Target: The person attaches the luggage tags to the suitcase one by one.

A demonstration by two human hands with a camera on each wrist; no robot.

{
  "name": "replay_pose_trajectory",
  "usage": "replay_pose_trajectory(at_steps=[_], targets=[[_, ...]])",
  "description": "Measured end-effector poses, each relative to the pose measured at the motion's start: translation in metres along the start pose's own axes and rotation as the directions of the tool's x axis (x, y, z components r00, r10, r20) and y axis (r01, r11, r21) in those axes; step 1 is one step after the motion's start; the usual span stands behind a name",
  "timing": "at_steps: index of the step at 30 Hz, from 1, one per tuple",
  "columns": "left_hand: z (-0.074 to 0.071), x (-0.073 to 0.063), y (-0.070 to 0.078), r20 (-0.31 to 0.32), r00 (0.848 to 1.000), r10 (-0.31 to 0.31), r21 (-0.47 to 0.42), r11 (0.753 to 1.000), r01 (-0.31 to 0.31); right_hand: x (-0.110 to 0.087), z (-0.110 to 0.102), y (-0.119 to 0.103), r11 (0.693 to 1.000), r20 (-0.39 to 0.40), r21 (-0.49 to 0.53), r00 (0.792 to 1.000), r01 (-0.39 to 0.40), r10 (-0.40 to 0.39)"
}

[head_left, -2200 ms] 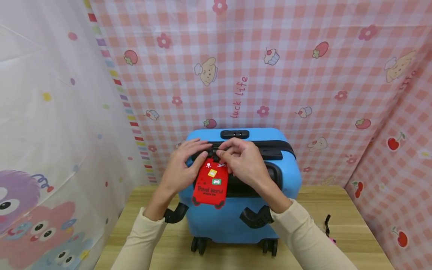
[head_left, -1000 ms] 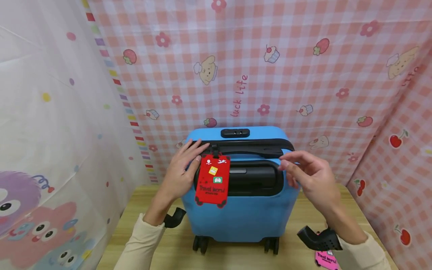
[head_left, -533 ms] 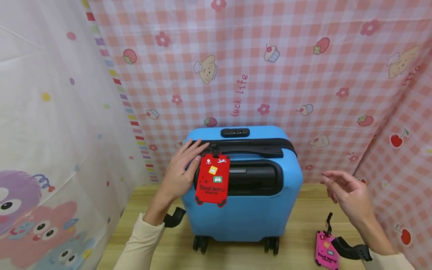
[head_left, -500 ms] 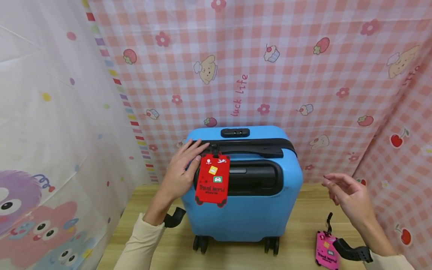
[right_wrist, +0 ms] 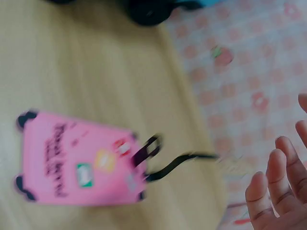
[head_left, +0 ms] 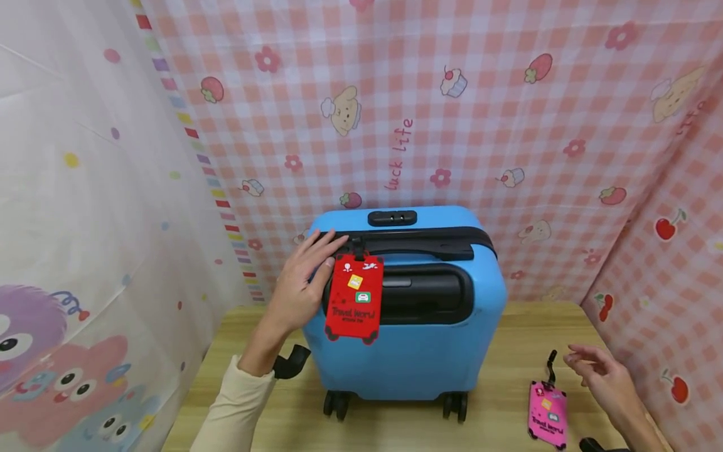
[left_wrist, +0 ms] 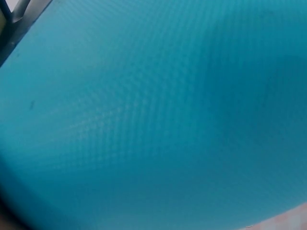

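Right hand (head_left: 607, 376): fingers loosely bent, apart, holding nothing. Pink tag (head_left: 546, 414) is flat on the wood table (head_left: 511, 342), just left of it, with a gap between. Black strap (head_left: 551, 369) runs from the tag away from the body, loose end left of the fingertips.

Handling, my read: tag is light, rubbery, bendy, hard to break, a bit grippy. Flat on wood, it's awkward to get under. I'd pinch the strap near its root, thumb and index; strap looks flexible, could flop.

Left hand (head_left: 299, 285): well left of the right, fingers extended, resting on the suitcase (head_left: 409, 361), nothing clamped that I can see. Red tag (head_left: 354, 298) hangs from the black handle (head_left: 446, 251), just right of its thumb; touching or not, can't tell. Suitcase stands upright on wheels (head_left: 339, 405), might roll. Checked cloth (head_left: 480, 125) is beyond both hands.

Views: right wrist shows a raised black loop (right_wrist: 148, 151) at the strap root, too small in head view. Left wrist shows mostly blue shell, no fingers. Only head view has the red tag.
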State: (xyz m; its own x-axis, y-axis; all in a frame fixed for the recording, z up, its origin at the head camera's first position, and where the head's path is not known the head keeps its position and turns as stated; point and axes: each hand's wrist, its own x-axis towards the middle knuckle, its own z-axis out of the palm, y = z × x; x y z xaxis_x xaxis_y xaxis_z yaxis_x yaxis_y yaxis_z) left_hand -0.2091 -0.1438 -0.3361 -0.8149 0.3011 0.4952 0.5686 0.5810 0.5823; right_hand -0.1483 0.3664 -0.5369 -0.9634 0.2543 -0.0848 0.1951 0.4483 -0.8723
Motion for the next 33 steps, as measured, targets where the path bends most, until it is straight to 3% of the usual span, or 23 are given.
replay_pose_trajectory(at_steps=[6, 11, 21, 25, 33], targets=[[0.000, 0.000, 0.000, -0.005, 1.000, -0.003, -0.004, 1.000, 0.003, 0.006, 0.000, 0.027, 0.983, 0.139, -0.058, 0.973, -0.175, 0.182], [-0.001, 0.000, -0.001, -0.014, 1.000, 0.000, -0.002, 1.000, 0.000, 0.009, 0.009, 0.046, 0.973, 0.199, -0.049, 0.953, -0.224, 0.229], [0.001, 0.000, 0.000, -0.011, 1.000, 0.003, -0.008, 1.000, -0.003, 0.010, 0.025, 0.074, 0.950, 0.235, -0.053, 0.920, -0.309, 0.312], [0.001, 0.000, 0.001, -0.013, 1.000, 0.005, -0.005, 1.000, -0.005, 0.011, 0.030, 0.080, 0.941, 0.216, -0.081, 0.915, -0.330, 0.340], [0.000, -0.002, 0.000, -0.013, 1.000, -0.007, 0.009, 1.000, 0.008, 0.012, 0.043, 0.083, 0.957, 0.207, -0.068, 0.934, -0.283, 0.291]])
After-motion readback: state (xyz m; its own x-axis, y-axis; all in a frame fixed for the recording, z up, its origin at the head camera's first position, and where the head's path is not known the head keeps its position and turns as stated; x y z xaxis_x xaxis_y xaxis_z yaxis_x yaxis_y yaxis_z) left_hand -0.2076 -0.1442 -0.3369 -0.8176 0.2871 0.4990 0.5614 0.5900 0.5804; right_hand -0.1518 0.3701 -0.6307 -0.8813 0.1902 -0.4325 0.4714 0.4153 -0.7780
